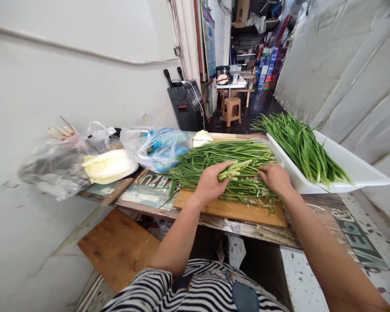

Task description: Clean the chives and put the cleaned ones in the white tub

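Observation:
A bunch of garlic chives (235, 170) is in my left hand (211, 182), fingers closed round it, with the pale cut ends pointing right. My right hand (276, 177) is at the right side of the pile, its thumb and fingers pinched on chive stems there. Between and behind both hands spreads a loose pile of garlic chives (211, 151), long green leaves to the left and pale stems to the right. Under the pile lies a wooden cutting board (247, 212), littered with trimmed bits along its front edge.
At right a white plastic tub (360, 167) holds more chives (305, 147). Left of the pile are a halved napa cabbage (112, 165), a knife with a wooden handle (117, 192) and plastic bags (162, 145). Behind the table stands a black speaker (188, 104).

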Action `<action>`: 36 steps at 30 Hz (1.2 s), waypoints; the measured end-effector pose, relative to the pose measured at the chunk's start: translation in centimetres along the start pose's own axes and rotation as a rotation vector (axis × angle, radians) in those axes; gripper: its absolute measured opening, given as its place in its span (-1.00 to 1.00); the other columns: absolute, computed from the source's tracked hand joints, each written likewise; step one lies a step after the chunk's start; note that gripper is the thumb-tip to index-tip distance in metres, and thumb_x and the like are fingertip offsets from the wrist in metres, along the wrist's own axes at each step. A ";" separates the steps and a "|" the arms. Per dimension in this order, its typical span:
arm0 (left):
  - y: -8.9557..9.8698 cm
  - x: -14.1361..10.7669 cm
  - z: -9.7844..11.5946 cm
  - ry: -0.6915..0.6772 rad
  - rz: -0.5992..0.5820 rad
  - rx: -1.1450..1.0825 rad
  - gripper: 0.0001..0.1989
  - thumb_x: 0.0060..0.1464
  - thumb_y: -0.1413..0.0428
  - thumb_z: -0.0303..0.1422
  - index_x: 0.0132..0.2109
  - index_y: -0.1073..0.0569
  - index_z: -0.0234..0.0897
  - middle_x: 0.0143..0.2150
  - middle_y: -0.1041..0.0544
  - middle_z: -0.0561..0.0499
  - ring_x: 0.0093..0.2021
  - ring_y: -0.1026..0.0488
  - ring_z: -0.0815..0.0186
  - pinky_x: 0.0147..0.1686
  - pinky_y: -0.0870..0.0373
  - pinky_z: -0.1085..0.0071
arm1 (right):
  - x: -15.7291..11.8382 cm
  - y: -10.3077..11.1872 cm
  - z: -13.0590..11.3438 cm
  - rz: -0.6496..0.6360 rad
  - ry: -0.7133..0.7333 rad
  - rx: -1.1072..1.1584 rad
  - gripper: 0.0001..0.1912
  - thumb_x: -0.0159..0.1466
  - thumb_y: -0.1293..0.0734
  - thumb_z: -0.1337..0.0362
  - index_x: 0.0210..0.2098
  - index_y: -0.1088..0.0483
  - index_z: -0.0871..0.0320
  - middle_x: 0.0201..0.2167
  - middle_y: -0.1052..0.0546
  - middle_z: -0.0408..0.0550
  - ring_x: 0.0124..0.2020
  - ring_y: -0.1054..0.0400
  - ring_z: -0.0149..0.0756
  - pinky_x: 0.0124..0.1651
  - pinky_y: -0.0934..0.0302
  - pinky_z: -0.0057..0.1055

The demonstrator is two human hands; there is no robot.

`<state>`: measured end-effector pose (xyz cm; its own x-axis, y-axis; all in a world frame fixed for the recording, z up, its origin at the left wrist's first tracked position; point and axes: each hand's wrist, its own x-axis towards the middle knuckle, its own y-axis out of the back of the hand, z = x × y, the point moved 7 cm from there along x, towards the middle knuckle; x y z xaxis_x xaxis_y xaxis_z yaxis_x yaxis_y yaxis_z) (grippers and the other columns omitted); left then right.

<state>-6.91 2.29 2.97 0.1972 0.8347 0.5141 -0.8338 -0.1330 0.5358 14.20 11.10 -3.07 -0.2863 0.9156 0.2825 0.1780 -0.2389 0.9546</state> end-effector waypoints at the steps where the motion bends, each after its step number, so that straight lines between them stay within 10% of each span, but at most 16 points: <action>1: 0.0 -0.1 0.1 -0.013 -0.010 -0.004 -0.58 0.05 -0.07 -0.51 0.08 -0.47 -0.26 0.01 -0.57 -0.05 -0.03 -0.51 0.28 0.04 -0.38 0.40 | 0.2 0.0 -0.1 -0.009 0.003 -0.002 -0.73 0.30 -0.22 0.28 -0.26 -0.57 0.18 -0.29 -0.56 0.09 -0.19 -0.39 -0.13 -0.17 -0.19 -0.31; 14: 0.0 0.2 -0.1 -0.004 0.035 0.097 -0.60 -0.05 -0.11 -0.54 0.00 -0.47 -0.31 -0.04 -0.57 -0.07 -0.06 -0.49 0.27 0.02 -0.38 0.40 | 0.7 0.6 -1.8 -0.028 0.058 -0.077 -0.73 0.27 -0.21 0.30 -0.40 -0.52 0.24 -0.34 -0.55 0.17 -0.22 -0.39 -0.11 -0.21 -0.16 -0.31; 18: 0.3 0.4 0.0 -0.008 0.070 0.121 -0.72 0.05 -0.15 -0.43 -0.05 -0.49 -0.32 -0.07 -0.58 -0.09 -0.08 -0.50 0.26 0.00 -0.38 0.38 | -1.3 3.3 -1.5 0.175 0.068 0.293 -0.79 0.24 -0.22 0.27 -0.40 -0.46 0.19 -0.38 -0.54 0.05 -0.30 -0.37 -0.20 -0.23 -0.18 -0.34; 26: -2.1 0.8 0.3 -0.039 -0.166 0.219 -0.64 -0.04 -0.11 -0.57 -0.04 -0.48 -0.28 -0.05 -0.57 -0.09 -0.02 -0.48 0.19 0.05 -0.36 0.29 | -6.1 6.6 -2.4 0.164 0.079 0.882 -0.70 0.25 -0.28 0.04 -0.45 -0.42 0.12 -0.43 -0.50 -0.05 -0.34 -0.35 -0.25 -0.22 -0.23 -0.32; 36: -2.6 1.1 -0.3 0.009 -0.136 0.140 -0.75 0.00 -0.07 -0.56 -0.16 -0.52 -0.29 -0.18 -0.60 -0.02 -0.17 -0.49 0.27 -0.12 -0.37 0.42 | -5.5 3.4 -4.9 0.245 -0.096 1.007 -0.69 0.16 -0.35 0.01 -0.38 -0.53 0.14 -0.41 -0.57 -0.05 -0.41 -0.36 -0.28 -0.29 -0.25 -0.33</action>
<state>-4.68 3.73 1.94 0.2977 0.8548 0.4250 -0.7197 -0.0915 0.6882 11.78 3.64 -0.89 -0.0676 0.9109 0.4070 0.9374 -0.0817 0.3385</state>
